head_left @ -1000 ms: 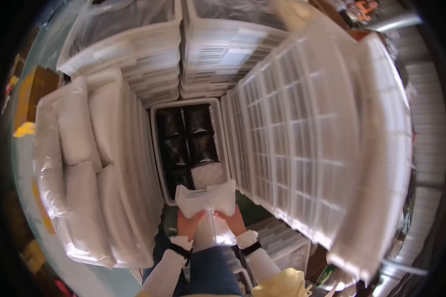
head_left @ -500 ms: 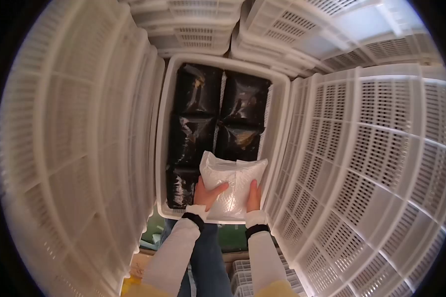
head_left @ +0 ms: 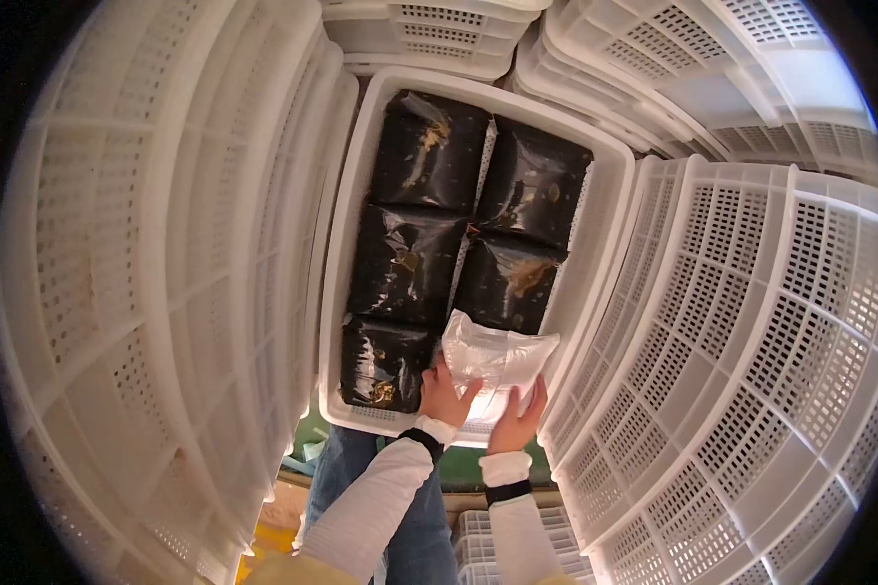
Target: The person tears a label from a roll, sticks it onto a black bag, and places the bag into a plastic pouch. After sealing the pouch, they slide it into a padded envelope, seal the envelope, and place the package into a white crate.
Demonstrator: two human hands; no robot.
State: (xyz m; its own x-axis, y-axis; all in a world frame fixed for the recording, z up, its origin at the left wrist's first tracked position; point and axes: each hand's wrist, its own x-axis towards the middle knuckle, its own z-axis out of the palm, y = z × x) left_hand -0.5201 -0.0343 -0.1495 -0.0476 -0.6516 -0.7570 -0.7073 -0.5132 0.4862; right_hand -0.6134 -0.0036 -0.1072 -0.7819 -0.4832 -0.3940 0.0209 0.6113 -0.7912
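A white plastic bag (head_left: 496, 363) lies in the near right corner of a white crate (head_left: 338, 292). My left hand (head_left: 446, 395) is at the bag's left side, with thumb and fingers spread apart around its edge. On the right side of the bag rests my right hand (head_left: 517, 417), its fingers stretched along it. Several black packages fill the rest of the crate, one of them (head_left: 388, 363) just left of my left hand and another (head_left: 507, 283) beyond the white bag.
Stacked white crates rise close on the left (head_left: 195, 292) and on the right (head_left: 712, 322). More crates (head_left: 439, 34) stand behind the far edge. Below the near rim are a green surface (head_left: 461, 466) and a low grey crate stack (head_left: 478, 546).
The white bag sits lower in the crate's near right corner. My right hand has turned inward against it. The view has shifted and tilted, so the crate appears rotated.
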